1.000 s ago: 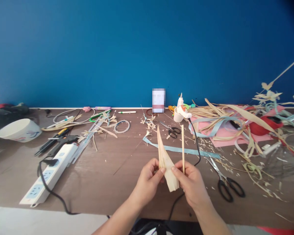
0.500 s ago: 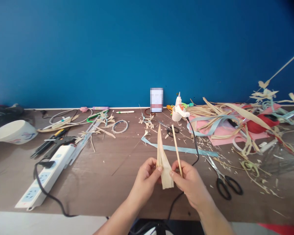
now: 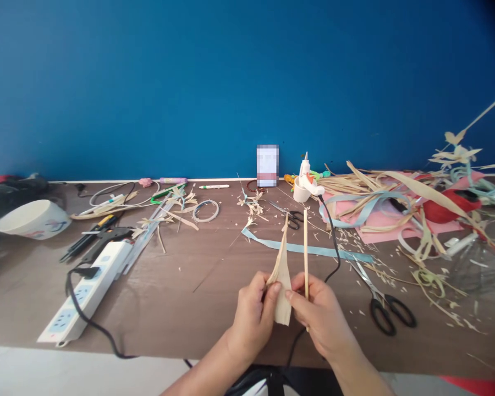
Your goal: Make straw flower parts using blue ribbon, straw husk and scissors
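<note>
White plastic power strip (image 3: pixel 84 291) lies at eight o'clock on the desk (image 3: pixel 148 308). At six, the left hand (image 3: pixel 251 313) pinches a pale husk-like strip (image 3: pixel 283 272) between thumb and fingers, probably to keep it flat. At five, the right hand (image 3: pixel 319 311), nearly closed, thumb at the strip's edge, also grips a thin stick (image 3: pixel 306 247), apparently freeing its thumb. Black-handled scissors (image 3: pixel 379 300) lie at four, handles nearest the person, presumably for reach. No brands are legible.

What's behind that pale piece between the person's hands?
Behind the pale piece, a blue ribbon shows on both sides, with black-handled scissors by the piece's tip. The ribbon's covered stretch and whatever else lies there can't be seen.
</note>
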`<state>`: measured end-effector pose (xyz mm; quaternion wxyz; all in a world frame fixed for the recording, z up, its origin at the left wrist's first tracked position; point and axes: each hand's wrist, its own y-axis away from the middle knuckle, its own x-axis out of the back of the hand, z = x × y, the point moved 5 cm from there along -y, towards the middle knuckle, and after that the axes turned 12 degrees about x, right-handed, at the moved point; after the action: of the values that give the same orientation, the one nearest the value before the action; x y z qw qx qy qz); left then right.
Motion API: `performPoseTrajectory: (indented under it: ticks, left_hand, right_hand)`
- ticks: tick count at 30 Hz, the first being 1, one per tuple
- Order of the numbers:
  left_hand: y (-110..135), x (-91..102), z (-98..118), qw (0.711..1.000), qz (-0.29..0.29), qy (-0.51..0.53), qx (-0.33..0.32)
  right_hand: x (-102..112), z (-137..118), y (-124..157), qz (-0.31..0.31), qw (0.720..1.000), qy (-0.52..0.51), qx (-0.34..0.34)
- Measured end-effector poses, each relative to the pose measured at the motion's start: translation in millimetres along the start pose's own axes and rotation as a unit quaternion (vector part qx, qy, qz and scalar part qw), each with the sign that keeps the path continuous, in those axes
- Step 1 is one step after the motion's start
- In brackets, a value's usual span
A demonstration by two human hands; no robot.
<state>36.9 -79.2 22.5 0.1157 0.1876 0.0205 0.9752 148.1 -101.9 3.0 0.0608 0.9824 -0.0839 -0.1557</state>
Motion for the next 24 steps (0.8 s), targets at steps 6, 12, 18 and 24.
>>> performPoseTrajectory:
  ticks: [6,12,18,24]
  left_hand:
    - [-6.8,9.1,-8.8,0.998,0.004,0.025,0.055]
    - [-7.9,5.4,-14.6,0.987,-0.041,0.12,0.102]
    - [-3.7,1.5,-9.2,0.989,-0.056,0.089,0.1]
    - [-4.2,7.0,-14.7,0.995,-0.032,0.059,0.076]
  right_hand:
    - [2.7,-14.4,2.9,0.006,0.997,-0.075,-0.027]
    - [1.6,-12.7,-1.0,-0.019,1.0,0.02,0.012]
    - [1.8,-3.6,-5.8,-0.011,0.988,0.143,0.05]
    - [6.1,-8.1,-4.6,-0.005,0.985,0.16,0.07]
